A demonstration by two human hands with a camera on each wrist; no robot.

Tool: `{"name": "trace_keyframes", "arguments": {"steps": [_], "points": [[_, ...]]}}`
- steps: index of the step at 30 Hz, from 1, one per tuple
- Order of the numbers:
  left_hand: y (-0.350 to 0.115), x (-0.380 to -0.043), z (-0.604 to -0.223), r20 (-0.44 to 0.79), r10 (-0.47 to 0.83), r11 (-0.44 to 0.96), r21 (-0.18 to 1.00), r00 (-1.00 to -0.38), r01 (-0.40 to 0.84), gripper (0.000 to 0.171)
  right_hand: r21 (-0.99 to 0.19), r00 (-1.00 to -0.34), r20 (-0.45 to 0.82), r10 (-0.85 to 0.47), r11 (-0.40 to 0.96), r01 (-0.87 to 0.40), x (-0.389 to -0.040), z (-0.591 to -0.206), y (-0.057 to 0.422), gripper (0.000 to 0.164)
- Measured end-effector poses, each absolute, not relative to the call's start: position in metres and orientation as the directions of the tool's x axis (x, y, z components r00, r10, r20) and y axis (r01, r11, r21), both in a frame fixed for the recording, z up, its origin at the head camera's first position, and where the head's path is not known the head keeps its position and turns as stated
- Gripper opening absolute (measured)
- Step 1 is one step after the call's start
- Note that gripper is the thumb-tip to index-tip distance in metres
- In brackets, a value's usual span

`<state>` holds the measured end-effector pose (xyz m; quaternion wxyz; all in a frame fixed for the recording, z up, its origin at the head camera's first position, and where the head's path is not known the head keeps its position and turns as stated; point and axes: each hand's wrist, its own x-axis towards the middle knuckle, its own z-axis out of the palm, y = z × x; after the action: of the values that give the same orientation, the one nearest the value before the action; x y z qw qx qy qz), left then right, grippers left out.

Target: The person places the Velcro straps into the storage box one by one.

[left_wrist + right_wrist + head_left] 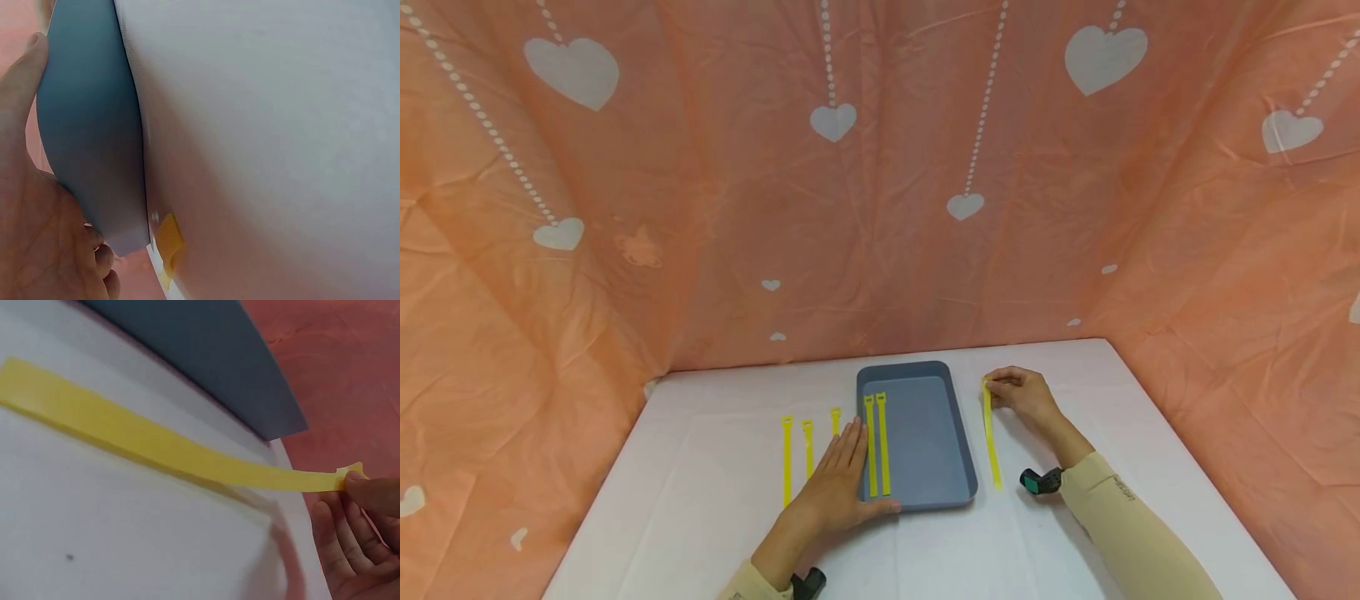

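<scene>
My right hand [1026, 396] pinches the slotted head of a yellow cable strap [990, 433] between thumb and finger, to the right of a grey tray [928, 450]. In the right wrist view the strap [156, 440] runs away from the fingertips, its far part low over the white cloth. My left hand [831, 492] rests against the tray's near left corner, fingers straight along the left side and thumb at the front edge. Two yellow straps [883, 446] lie side by side in the tray's left part.
Left of the tray are three more yellow straps [787, 458], the nearer ends of two hidden by my left hand. A white cloth [700, 483] covers the table. An orange curtain [880, 250] with white hearts stands behind and at both sides.
</scene>
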<state>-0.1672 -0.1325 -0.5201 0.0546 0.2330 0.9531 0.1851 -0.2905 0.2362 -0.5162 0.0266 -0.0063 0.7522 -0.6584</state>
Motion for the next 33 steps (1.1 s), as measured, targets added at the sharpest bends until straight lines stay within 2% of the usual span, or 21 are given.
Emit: {"name": "trace_keyframes", "arguments": {"steps": [7, 33], "points": [[-0.131, -0.168, -0.518, -0.044, 0.456, 0.84, 0.351, -0.889, 0.414, 0.131, -0.982, -0.998, 0.05, -0.037, 0.178, -0.056, -0.288, -0.501, 0.238, 0.033], [-0.133, -0.167, -0.522, -0.002, 0.458, 0.818, 0.392, -0.889, 0.42, 0.134, -0.98, -0.991, 0.127, -0.04, 0.148, -0.132, -0.275, -0.469, 0.231, 0.036]]}}
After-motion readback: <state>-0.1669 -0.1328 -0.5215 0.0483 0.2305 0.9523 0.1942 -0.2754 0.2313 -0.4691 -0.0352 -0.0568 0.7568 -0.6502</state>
